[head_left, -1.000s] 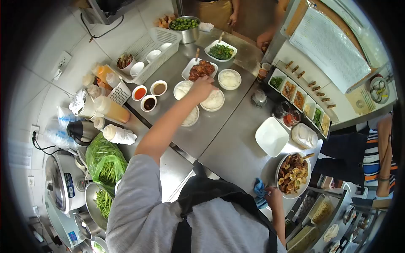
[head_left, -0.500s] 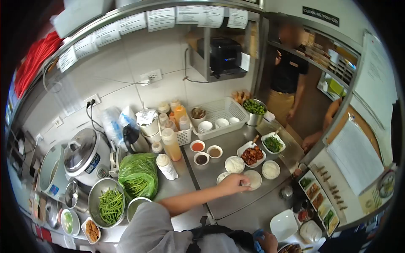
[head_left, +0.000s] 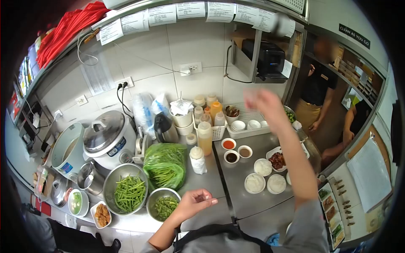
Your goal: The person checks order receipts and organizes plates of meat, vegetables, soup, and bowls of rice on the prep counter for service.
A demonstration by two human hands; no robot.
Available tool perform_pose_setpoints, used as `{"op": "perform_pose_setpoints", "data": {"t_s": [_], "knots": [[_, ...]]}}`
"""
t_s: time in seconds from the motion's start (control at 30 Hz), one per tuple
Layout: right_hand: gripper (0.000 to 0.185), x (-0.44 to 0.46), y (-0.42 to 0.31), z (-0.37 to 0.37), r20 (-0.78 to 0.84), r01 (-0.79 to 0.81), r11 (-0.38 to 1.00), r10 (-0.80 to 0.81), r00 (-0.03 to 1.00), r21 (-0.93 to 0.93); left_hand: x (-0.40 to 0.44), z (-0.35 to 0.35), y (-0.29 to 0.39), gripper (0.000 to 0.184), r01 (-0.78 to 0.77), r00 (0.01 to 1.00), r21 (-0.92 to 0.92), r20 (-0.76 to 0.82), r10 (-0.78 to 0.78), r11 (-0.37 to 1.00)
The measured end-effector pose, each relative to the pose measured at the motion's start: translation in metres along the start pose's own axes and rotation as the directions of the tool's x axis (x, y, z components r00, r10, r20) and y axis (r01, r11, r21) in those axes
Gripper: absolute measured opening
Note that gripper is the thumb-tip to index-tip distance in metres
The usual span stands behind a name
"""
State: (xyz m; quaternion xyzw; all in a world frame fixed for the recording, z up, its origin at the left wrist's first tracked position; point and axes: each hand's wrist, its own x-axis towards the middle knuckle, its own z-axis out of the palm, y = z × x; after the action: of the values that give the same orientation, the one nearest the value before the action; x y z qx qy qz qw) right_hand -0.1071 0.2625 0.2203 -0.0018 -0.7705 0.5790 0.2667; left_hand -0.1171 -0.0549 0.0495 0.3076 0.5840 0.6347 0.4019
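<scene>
My left hand hovers at the front of the counter, palm up and fingers loosely curled. Its thumb is stretched out apart from them, and nothing shows in it. Beside it stands a metal bowl of cut green vegetables. My right hand is raised over the back of the counter, in front of a white plastic basket; motion smears its fingers. Below that arm are rice bowls and a dish of glazed brown meat, partly covered by the forearm. Three small sauce cups sit to their left.
A colander of green beans, a green bag of vegetables and a rice cooker stand at left. Squeeze bottles rise mid-counter. Beyond the opening at right is a person. Paper slips hang from the shelf above.
My left hand has drawn back from the rice bowls to the metal bowl. My right hand has risen from the lower right to above the back basket. The view has shifted.
</scene>
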Motion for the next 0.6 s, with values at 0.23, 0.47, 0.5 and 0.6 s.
{"op": "perform_pose_setpoints", "data": {"t_s": [0.23, 0.47, 0.5, 0.6], "knots": [[0.08, 0.208, -0.045, -0.023, -0.208, 0.144, 0.627, 0.029, 0.978, 0.765, -0.078, 0.024, 0.164, 0.087, -0.317, 0.922, -0.141, 0.185, 0.339, 0.938], [0.027, 0.24, -0.03, -0.021, -0.347, 0.253, 0.508, 0.097, 0.933, 0.823, -0.095, 0.058, 0.155, 0.096, -0.785, 0.39, -0.352, 0.357, 0.848, 0.509], [0.022, 0.225, -0.017, -0.009, -0.339, 0.227, 0.507, 0.141, 0.93, 0.831, -0.09, 0.064, 0.144, 0.095, -0.813, 0.299, -0.411, 0.315, 0.901, 0.413], [0.014, 0.131, 0.048, 0.032, -0.175, 0.123, 0.677, 0.008, 0.985, 0.725, -0.085, 0.064, 0.131, 0.097, -0.854, 0.261, -0.375, 0.293, 0.92, 0.361]]}}
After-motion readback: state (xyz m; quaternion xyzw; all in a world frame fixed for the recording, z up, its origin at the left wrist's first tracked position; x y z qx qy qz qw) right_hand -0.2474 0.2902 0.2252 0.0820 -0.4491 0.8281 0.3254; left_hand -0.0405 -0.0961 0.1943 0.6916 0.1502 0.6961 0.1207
